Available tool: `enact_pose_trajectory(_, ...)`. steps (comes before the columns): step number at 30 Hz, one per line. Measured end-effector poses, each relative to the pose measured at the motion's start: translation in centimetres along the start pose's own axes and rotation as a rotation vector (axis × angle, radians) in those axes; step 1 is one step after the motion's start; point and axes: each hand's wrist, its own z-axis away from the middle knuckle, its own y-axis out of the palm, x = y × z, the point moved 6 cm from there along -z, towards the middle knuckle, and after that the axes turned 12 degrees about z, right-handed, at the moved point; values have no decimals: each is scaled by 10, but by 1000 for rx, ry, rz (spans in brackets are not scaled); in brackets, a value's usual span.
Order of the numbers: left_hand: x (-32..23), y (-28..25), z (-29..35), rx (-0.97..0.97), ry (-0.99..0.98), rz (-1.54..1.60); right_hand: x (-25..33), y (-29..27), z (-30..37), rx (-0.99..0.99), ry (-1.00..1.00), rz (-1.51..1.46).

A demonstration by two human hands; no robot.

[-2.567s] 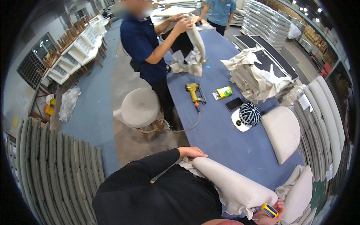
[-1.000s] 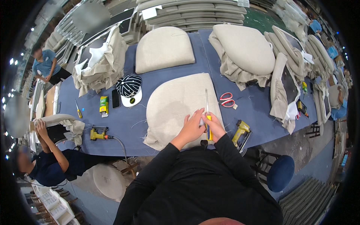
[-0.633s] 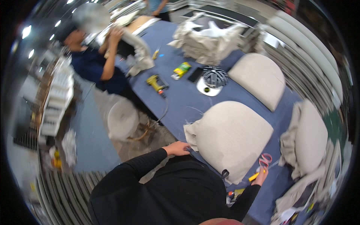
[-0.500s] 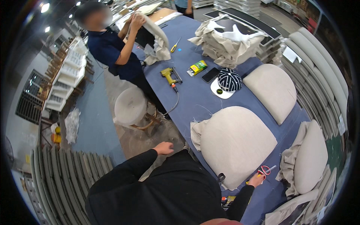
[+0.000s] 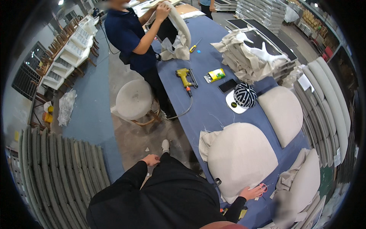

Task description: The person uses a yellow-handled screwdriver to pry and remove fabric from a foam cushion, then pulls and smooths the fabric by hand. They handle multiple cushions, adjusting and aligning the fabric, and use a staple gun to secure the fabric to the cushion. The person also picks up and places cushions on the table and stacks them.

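My right hand [image 5: 250, 193] is at the near edge of a beige cushion [image 5: 244, 158], its fingers closed at the red handles of a pair of scissors [image 5: 263, 187]; the blades are hard to make out. The cushion lies smooth side up on the blue table, loose fabric [image 5: 206, 145] spreading from its left side. A small dark loop [image 5: 217, 182] shows at its lower left edge. Off the table, my left hand [image 5: 152, 160] hangs beside my thigh, fingers curled and nothing visible in them.
Farther up lie a cap [image 5: 244, 95], phone [image 5: 227, 86], green-yellow box [image 5: 215, 75], and staple gun [image 5: 187, 78] with hose. More cushions [image 5: 280, 114] line the right. Across the table a person [image 5: 127, 34] holds a cushion upright. A round stool [image 5: 134, 99] stands left.
My view has shifted, so the table sits lower in it. My right hand stays by the scissors and has turned flatter against the cushion's edge. The left hand remains low beside my leg.
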Motion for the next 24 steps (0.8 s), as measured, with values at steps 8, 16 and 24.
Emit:
enact_pose_trajectory(8,-71,-134,-44,-116,436,242,279,-115,29,-81,-331,-440)
enact_pose_trajectory(16,-57,-287,-20,-115,483,183,558,-146,93,105,-569,-772)
enact_pose_trajectory(24,9,-375,-58,-246,337,306,718,-130,59,390,-764,-723)
